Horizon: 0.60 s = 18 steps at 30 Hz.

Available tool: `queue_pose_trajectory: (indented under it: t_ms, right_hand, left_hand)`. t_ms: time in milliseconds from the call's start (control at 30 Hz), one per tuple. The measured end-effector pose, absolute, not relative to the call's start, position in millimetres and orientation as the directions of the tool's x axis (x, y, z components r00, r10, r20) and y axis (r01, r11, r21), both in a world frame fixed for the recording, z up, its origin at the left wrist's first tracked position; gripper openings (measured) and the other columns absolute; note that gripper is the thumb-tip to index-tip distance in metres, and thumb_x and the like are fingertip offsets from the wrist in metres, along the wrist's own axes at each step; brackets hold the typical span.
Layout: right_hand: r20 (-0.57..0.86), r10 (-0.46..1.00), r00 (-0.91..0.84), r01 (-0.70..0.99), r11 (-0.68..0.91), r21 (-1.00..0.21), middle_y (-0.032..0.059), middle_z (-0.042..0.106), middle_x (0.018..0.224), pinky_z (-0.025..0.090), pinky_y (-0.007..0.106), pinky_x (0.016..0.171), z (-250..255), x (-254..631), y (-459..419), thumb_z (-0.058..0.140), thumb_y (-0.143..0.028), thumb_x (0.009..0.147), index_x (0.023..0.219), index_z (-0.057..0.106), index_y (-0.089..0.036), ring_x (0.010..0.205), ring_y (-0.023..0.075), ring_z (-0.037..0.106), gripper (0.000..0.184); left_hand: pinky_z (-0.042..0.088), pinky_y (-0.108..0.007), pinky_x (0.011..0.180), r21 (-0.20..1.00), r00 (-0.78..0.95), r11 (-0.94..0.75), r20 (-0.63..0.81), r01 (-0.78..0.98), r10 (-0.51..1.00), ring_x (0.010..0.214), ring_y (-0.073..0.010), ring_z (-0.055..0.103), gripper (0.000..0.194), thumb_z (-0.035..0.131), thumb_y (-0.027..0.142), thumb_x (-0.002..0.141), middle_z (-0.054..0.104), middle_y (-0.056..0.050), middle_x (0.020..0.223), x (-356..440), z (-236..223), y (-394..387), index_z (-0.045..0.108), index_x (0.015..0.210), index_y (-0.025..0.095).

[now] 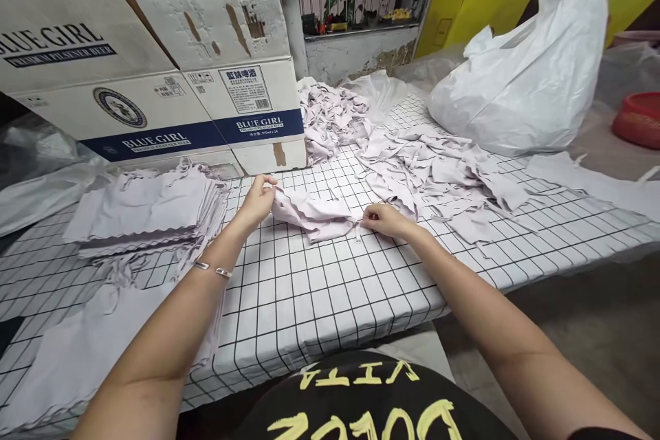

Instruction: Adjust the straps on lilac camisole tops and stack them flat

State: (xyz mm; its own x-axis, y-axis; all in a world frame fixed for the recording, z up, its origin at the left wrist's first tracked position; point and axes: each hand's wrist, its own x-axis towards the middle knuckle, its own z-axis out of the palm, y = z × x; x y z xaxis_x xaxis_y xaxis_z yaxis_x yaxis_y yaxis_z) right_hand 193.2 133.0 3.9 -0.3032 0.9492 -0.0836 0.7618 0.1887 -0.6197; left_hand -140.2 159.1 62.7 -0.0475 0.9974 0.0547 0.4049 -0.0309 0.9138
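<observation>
A pale lilac fabric piece with thin straps stretches between my two hands, just above the checked table. My left hand pinches its left end. At its right end, the fingers of my right hand are closed on a narrow strap or corner. The piece sags and folds in the middle. Left of my left hand lies a neat stack of similar fabric pieces, wavy-edged. Beyond my right hand spreads a loose heap of the same fabric.
A checked cloth covers the table. An unfolded beer carton stands at the back left. Another fabric pile lies beside it. More flat pieces lie front left. A full white plastic bag and a red basin are at the right.
</observation>
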Motion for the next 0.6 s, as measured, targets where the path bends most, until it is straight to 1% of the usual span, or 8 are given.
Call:
queue_pose_trajectory:
  t_ms: [167,233,300,367,433,500,567,600]
  right_hand:
    - [-0.039,0.950,-0.311,0.803,0.240,-0.546,0.0028,0.061,0.094,0.039,0.025,0.066,6,179,116,0.071,-0.024,0.081,0.089,0.061,-0.020,0.082,0.0193,0.057,0.013]
    - [-0.073,0.959,-0.275,0.841,0.203,-0.502,0.0035,0.061,0.082,0.038,0.026,0.063,11,176,113,0.068,-0.022,0.083,0.076,0.059,-0.018,0.078,0.0204,0.057,0.013]
    - [-0.160,0.945,-0.285,0.813,0.149,-0.563,0.0016,0.057,0.067,0.038,0.025,0.055,19,169,112,0.067,-0.024,0.084,0.068,0.055,-0.018,0.067,0.0186,0.057,0.021]
    - [-0.287,0.875,-0.389,0.648,0.039,-0.761,-0.0006,0.054,0.059,0.037,0.023,0.047,27,150,112,0.068,-0.028,0.085,0.069,0.054,-0.018,0.053,0.0149,0.052,0.024]
    - [-0.329,0.788,-0.520,0.322,-0.175,-0.930,-0.0006,0.054,0.059,0.039,0.021,0.043,34,121,115,0.063,-0.031,0.090,0.073,0.055,-0.017,0.048,0.0119,0.050,0.024]
    - [-0.268,0.819,-0.507,0.018,-0.301,-0.953,0.0033,0.060,0.070,0.048,0.021,0.051,36,91,119,0.055,-0.028,0.095,0.083,0.057,-0.016,0.055,0.0119,0.056,0.017]
    - [-0.194,0.918,-0.346,-0.074,-0.233,-0.970,0.0072,0.064,0.089,0.054,0.025,0.064,33,70,124,0.055,-0.020,0.093,0.100,0.055,-0.016,0.071,0.0148,0.062,0.008]
    - [-0.130,0.961,-0.245,-0.020,-0.139,-0.990,0.0079,0.064,0.098,0.054,0.029,0.071,30,64,126,0.059,-0.017,0.089,0.108,0.053,-0.018,0.080,0.0170,0.063,0.019]
  left_hand:
    - [0.039,-0.024,0.061,0.871,0.085,-0.121,0.091,0.476,0.992,0.067,-0.0147,0.054,0.024,0.041,0.013,0.066,0.064,-0.002,0.077,-134,75,149,0.062,0.077,0.016]
    - [0.042,-0.026,0.066,0.804,0.110,-0.184,0.147,0.565,0.983,0.073,-0.0163,0.056,0.026,0.041,0.012,0.066,0.065,-0.004,0.082,-133,79,145,0.065,0.077,0.015]
    - [0.044,-0.028,0.071,0.698,0.153,-0.293,0.258,0.654,0.954,0.078,-0.0169,0.057,0.027,0.044,0.011,0.068,0.063,-0.004,0.087,-130,83,139,0.066,0.083,0.015]
    - [0.046,-0.028,0.073,0.576,0.260,-0.437,0.367,0.691,0.893,0.081,-0.0163,0.057,0.029,0.044,0.008,0.070,0.061,-0.004,0.091,-122,89,130,0.066,0.089,0.015]
    - [0.047,-0.027,0.074,0.464,0.389,-0.578,0.443,0.671,0.808,0.083,-0.0156,0.058,0.032,0.043,0.005,0.074,0.060,-0.004,0.094,-112,97,120,0.066,0.094,0.016]
    - [0.047,-0.027,0.074,0.342,0.489,-0.670,0.483,0.659,0.727,0.086,-0.0158,0.059,0.033,0.042,0.004,0.078,0.061,-0.004,0.096,-103,107,109,0.066,0.096,0.017]
    - [0.048,-0.028,0.075,0.214,0.526,-0.690,0.506,0.691,0.684,0.089,-0.0174,0.059,0.032,0.042,0.004,0.080,0.062,-0.005,0.098,-99,117,101,0.066,0.097,0.017]
    - [0.048,-0.028,0.076,0.166,0.523,-0.677,0.514,0.717,0.680,0.090,-0.0182,0.059,0.031,0.043,0.004,0.080,0.062,-0.006,0.099,-99,122,100,0.066,0.098,0.017]
